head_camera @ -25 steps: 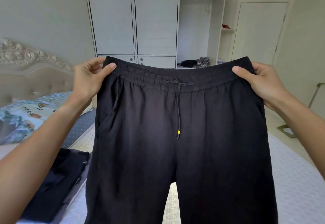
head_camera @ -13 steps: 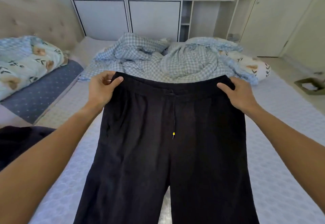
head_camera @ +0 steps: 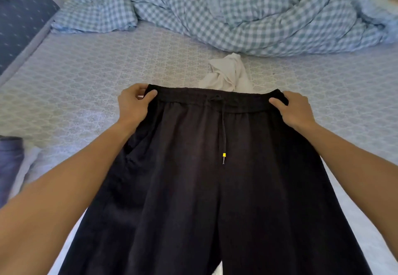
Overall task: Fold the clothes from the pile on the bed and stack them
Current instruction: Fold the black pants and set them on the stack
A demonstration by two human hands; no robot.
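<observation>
Trousers (head_camera: 215,188) of black cloth are lying spread front-side up along the middle of the bed (head_camera: 86,85), waistband at the far end and the two legs running toward the near edge of the view. Their drawstring (head_camera: 223,136) is hanging down the centre from a small bow at the waistband, ending in a yellow tip. At the left corner of the waistband the left hand (head_camera: 134,104) is pinching the cloth, thumb lying on top and fingers curled around the edge. At the right corner the right hand (head_camera: 296,108) is gripping the same way, thumb pressing on the band and the other fingers wrapping behind it. Both bare forearms are reaching in from the lower corners, crossing over the outer sides of the trousers.

Just beyond the waistband, a crumpled white garment (head_camera: 228,74) is lying on the bed, its near part hidden behind the trousers' top edge. Farther beyond it, a rumpled blue-and-white checked blanket (head_camera: 247,9) is stretching across the far side of the bed. To the far left of the trousers, a dark blue dotted cushion (head_camera: 19,18) is sitting at the bed's edge, and nearer on the left a bluish folded cloth (head_camera: 9,162) is showing, blurred.
</observation>
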